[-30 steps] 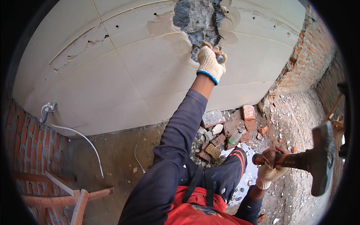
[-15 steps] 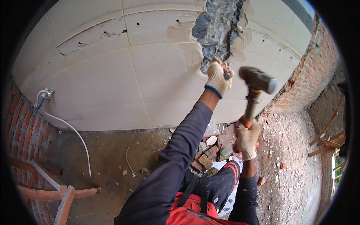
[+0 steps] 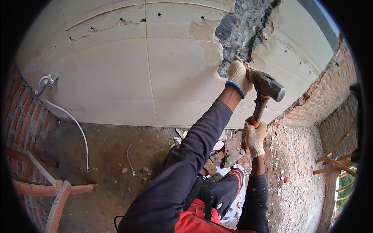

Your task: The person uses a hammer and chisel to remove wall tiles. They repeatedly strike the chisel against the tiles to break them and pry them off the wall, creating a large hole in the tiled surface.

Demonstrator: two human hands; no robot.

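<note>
My left hand, in a cream knit glove with a blue cuff, is closed around what looks like a chisel, just below a rough grey channel broken into the tiled wall. Most of the chisel is hidden by the glove and the hammer. My right hand, also gloved, grips the handle of a heavy-headed hammer. The hammer's head is up against the right side of my left fist, where the chisel's end sits; whether they touch, I cannot tell.
Broken bricks and tile pieces lie at the wall's foot, with a green-tinted bottle among them. A tap with a white hose is at left. Timber pieces stand lower left; a rubble-strewn strip runs along the right.
The hammer head has swung left relative to my left fist, closing the gap between them. The whole view has shifted, and both hands keep their grips.
</note>
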